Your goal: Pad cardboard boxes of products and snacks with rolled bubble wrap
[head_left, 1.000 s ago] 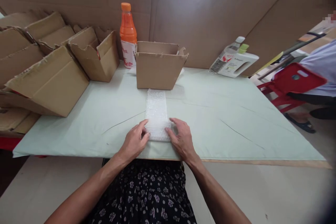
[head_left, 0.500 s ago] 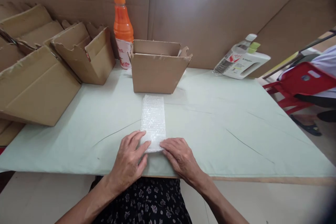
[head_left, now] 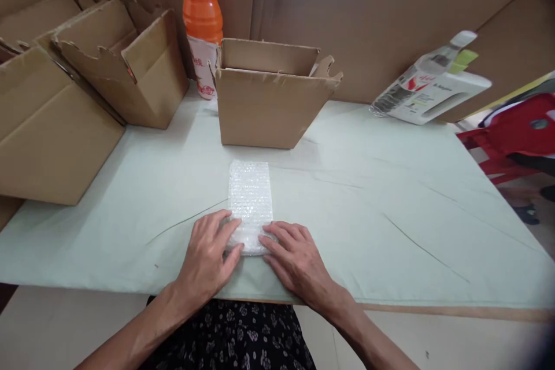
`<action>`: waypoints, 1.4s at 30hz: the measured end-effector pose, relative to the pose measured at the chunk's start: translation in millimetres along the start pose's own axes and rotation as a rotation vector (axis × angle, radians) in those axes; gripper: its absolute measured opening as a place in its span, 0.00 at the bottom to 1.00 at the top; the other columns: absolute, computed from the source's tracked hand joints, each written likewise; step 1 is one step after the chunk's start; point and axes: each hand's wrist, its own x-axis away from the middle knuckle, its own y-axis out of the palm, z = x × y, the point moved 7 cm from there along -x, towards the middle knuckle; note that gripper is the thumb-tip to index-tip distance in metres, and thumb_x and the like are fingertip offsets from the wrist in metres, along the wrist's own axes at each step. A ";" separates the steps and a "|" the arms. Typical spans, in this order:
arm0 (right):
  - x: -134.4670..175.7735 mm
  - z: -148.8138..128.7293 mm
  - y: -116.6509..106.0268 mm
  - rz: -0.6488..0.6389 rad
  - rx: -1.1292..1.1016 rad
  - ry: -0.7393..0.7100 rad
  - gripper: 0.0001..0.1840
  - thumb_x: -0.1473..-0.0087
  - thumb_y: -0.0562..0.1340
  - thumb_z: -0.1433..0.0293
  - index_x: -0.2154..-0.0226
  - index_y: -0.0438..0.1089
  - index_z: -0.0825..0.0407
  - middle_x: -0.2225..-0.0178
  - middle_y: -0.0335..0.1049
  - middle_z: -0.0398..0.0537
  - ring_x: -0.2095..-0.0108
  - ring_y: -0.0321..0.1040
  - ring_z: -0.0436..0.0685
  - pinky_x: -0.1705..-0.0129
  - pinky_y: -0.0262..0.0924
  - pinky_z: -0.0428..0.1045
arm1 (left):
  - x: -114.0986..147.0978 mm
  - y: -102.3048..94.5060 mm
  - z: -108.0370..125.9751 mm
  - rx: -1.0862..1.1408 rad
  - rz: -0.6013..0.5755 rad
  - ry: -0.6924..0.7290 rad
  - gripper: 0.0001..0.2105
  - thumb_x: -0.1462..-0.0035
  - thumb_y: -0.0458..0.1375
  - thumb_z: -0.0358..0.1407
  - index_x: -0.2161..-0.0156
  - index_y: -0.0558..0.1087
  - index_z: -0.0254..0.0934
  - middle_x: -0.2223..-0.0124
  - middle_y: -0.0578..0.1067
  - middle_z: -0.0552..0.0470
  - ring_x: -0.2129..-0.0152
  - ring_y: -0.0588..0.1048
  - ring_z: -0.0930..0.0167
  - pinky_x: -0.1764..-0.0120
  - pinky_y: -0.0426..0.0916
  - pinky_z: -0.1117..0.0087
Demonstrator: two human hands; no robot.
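A white bubble wrap pouch (head_left: pixel 250 193) lies flat on the pale green table cover, its short side toward me. My left hand (head_left: pixel 210 251) rests at its near left corner, fingers spread and fingertips on the wrap, thumb near the bottom edge. At the near right corner is my right hand (head_left: pixel 295 254), its fingers extended with the tips on the wrap's edge. Neither hand is closed around it. Beyond the pouch stands an open cardboard box (head_left: pixel 264 107) with cut, notched sides. Whatever the pouch may contain cannot be made out.
More open cardboard boxes (head_left: pixel 56 133) crowd the left side. An orange bottle (head_left: pixel 202 17) stands behind the middle box. At the back right lean a clear bottle (head_left: pixel 416 81) and a white jug (head_left: pixel 442 98). Beyond the table's right edge is a red chair (head_left: pixel 520 127).
The view has tilted down and shifted slightly. My right fingers have moved a little further onto the wrap, and the left fingers have shifted slightly along its edge.
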 end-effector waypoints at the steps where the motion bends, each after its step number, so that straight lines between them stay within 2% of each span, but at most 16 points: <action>1: -1.5 1.0 1.0 -0.008 -0.031 0.001 0.12 0.36 0.59 0.73 0.51 0.72 0.50 0.52 0.77 0.54 0.52 0.71 0.63 0.54 0.65 0.59 | 3.6 -2.6 3.1 0.034 -0.014 0.032 0.17 0.38 0.58 0.33 0.44 0.68 0.40 0.45 0.73 0.42 0.48 0.71 0.58 0.48 0.66 0.54; 5: -6.3 10.7 4.0 -0.089 -0.234 0.117 0.11 0.34 0.58 0.70 0.51 0.71 0.49 0.63 0.78 0.48 0.63 0.72 0.56 0.59 0.67 0.54 | 11.1 -6.4 7.0 0.148 -0.107 0.053 0.18 0.36 0.55 0.30 0.42 0.66 0.40 0.56 0.77 0.47 0.57 0.72 0.63 0.53 0.68 0.59; 8: -9.3 13.5 -3.6 -0.027 -0.149 0.151 0.14 0.35 0.58 0.68 0.47 0.69 0.49 0.55 0.77 0.53 0.58 0.73 0.60 0.58 0.67 0.56 | 2.1 -2.9 -0.4 0.093 -0.110 -0.011 0.17 0.36 0.54 0.30 0.43 0.66 0.38 0.63 0.76 0.50 0.64 0.72 0.64 0.60 0.68 0.60; 11: -12.8 6.2 -2.8 -0.010 -0.014 0.057 0.17 0.37 0.60 0.66 0.47 0.69 0.51 0.49 0.73 0.59 0.53 0.70 0.65 0.56 0.66 0.60 | -6.9 -1.4 -6.1 -0.043 -0.077 -0.046 0.15 0.37 0.54 0.30 0.45 0.69 0.38 0.59 0.76 0.46 0.61 0.72 0.61 0.58 0.68 0.57; 15: -16.3 2.3 7.1 -0.048 -0.036 -0.006 0.12 0.35 0.58 0.70 0.50 0.70 0.51 0.53 0.76 0.55 0.56 0.71 0.62 0.56 0.65 0.59 | -2.1 -7.2 0.7 0.028 -0.077 0.033 0.20 0.39 0.55 0.28 0.42 0.66 0.38 0.44 0.71 0.41 0.47 0.68 0.57 0.46 0.65 0.52; 18: -18.1 11.4 8.2 -0.107 -0.190 0.105 0.14 0.33 0.56 0.69 0.47 0.69 0.49 0.62 0.78 0.49 0.63 0.71 0.57 0.59 0.67 0.55 | 0.4 -9.4 5.6 0.135 -0.135 0.088 0.23 0.40 0.53 0.25 0.40 0.64 0.39 0.49 0.75 0.44 0.51 0.70 0.60 0.46 0.65 0.53; 20: -19.8 13.3 4.8 -0.162 -0.206 0.129 0.15 0.33 0.57 0.66 0.46 0.68 0.49 0.60 0.78 0.50 0.61 0.72 0.57 0.58 0.68 0.54 | -6.2 -7.3 1.4 0.156 -0.165 0.049 0.22 0.39 0.52 0.25 0.40 0.65 0.39 0.56 0.77 0.46 0.56 0.71 0.62 0.51 0.68 0.55; 24: -29.9 7.2 -10.4 -0.100 0.021 0.048 0.19 0.36 0.60 0.65 0.45 0.68 0.54 0.47 0.72 0.61 0.52 0.70 0.65 0.54 0.66 0.60 | -26.8 -3.0 -14.8 0.080 -0.161 -0.065 0.17 0.37 0.53 0.30 0.44 0.69 0.34 0.55 0.76 0.43 0.57 0.72 0.60 0.54 0.70 0.53; 27: -35.2 3.2 3.1 -0.185 0.081 -0.031 0.15 0.37 0.59 0.68 0.49 0.71 0.53 0.49 0.74 0.58 0.57 0.70 0.64 0.57 0.65 0.60 | -27.2 -10.6 -26.6 0.127 -0.059 -0.178 0.18 0.38 0.55 0.35 0.43 0.69 0.36 0.49 0.74 0.41 0.52 0.73 0.58 0.50 0.71 0.52; 29: -37.0 10.7 10.1 -0.166 0.033 0.022 0.13 0.36 0.57 0.71 0.50 0.71 0.52 0.52 0.77 0.55 0.58 0.71 0.63 0.57 0.65 0.59 | -15.4 -14.5 -37.4 0.284 0.001 -0.343 0.22 0.38 0.57 0.37 0.40 0.66 0.40 0.47 0.73 0.42 0.52 0.74 0.61 0.50 0.72 0.55; 32: -35.2 28.1 14.0 -0.098 -0.172 0.204 0.14 0.35 0.58 0.70 0.49 0.71 0.51 0.55 0.78 0.53 0.56 0.73 0.61 0.54 0.67 0.58 | 9.5 -7.3 -49.4 0.650 0.045 -0.668 0.29 0.40 0.59 0.40 0.35 0.59 0.41 0.43 0.71 0.40 0.52 0.76 0.63 0.51 0.74 0.59; 35: -30.4 29.0 20.3 -0.179 -0.452 0.274 0.12 0.37 0.61 0.66 0.51 0.73 0.48 0.53 0.78 0.51 0.54 0.73 0.59 0.50 0.67 0.56 | 19.5 10.1 -40.7 0.974 -0.001 -0.828 0.37 0.44 0.62 0.42 0.33 0.54 0.38 0.43 0.72 0.39 0.51 0.77 0.62 0.50 0.74 0.60; 37: -27.5 27.4 19.1 -0.205 -0.564 0.301 0.14 0.40 0.63 0.63 0.51 0.73 0.48 0.45 0.72 0.53 0.45 0.69 0.62 0.44 0.64 0.58 | 17.9 18.7 -31.1 1.055 -0.055 -0.833 0.38 0.43 0.61 0.42 0.31 0.53 0.38 0.48 0.76 0.42 0.55 0.78 0.64 0.52 0.74 0.63; 39: -24.6 32.5 14.3 -0.181 -0.659 0.378 0.25 0.43 0.66 0.60 0.44 0.69 0.47 0.37 0.64 0.56 0.39 0.63 0.64 0.40 0.61 0.60 | 12.6 21.2 -24.3 1.013 -0.112 -0.774 0.35 0.41 0.60 0.40 0.31 0.55 0.39 0.51 0.78 0.45 0.59 0.79 0.66 0.54 0.75 0.65; 40: -23.0 36.0 13.0 -0.186 -0.726 0.422 0.29 0.44 0.67 0.58 0.42 0.67 0.48 0.37 0.64 0.56 0.40 0.64 0.64 0.41 0.62 0.59 | 7.3 18.4 -22.4 0.951 -0.129 -0.714 0.33 0.41 0.59 0.39 0.32 0.57 0.39 0.53 0.78 0.46 0.60 0.79 0.67 0.55 0.75 0.67; 42: -20.1 42.5 11.8 -0.240 -0.870 0.497 0.27 0.43 0.66 0.56 0.45 0.69 0.49 0.48 0.73 0.54 0.51 0.71 0.60 0.50 0.67 0.54 | -14.1 3.8 -16.5 0.772 -0.162 -0.501 0.30 0.40 0.59 0.37 0.34 0.60 0.41 0.52 0.78 0.46 0.58 0.79 0.67 0.53 0.75 0.67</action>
